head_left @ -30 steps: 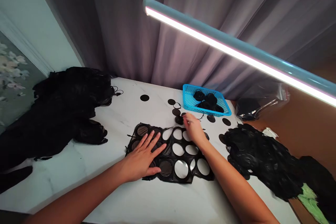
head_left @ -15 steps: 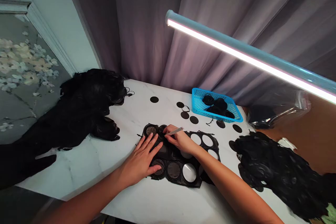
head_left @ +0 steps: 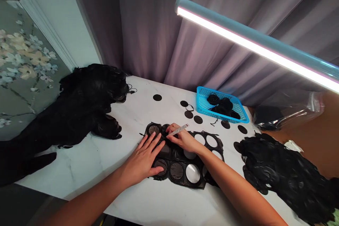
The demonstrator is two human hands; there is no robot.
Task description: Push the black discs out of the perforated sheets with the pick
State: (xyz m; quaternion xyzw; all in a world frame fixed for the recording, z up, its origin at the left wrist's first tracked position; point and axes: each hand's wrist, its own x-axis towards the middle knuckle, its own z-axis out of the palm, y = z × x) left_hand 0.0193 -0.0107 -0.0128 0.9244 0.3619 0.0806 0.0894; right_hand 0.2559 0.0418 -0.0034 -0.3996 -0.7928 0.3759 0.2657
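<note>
A black rubbery sheet (head_left: 173,155) with several ringed circles lies on the white table. Some circles are round holes with the tabletop showing through; others still have dark discs in them. My left hand (head_left: 148,157) lies flat with fingers spread on the sheet's left part, holding nothing. Beside its fingertips, my right hand (head_left: 182,139) pinches a slim, pale, pen-like tool (head_left: 178,130), its upper end slanting up to the right. The tool's lower tip is hidden by my fingers at a circle near the sheet's far edge.
Loose black discs (head_left: 198,119) and thin black scraps (head_left: 214,122) lie beyond the sheet. A blue basket (head_left: 201,107) holds black pieces. Black heaps stand at left (head_left: 87,102) and right (head_left: 286,176). A lit tube lamp (head_left: 251,44) hangs above; a clear plastic bag (head_left: 293,107) lies at right.
The camera view has shifted slightly. My right hand and the tool have turned a little over the same circle; my left hand stays flat on the sheet.
</note>
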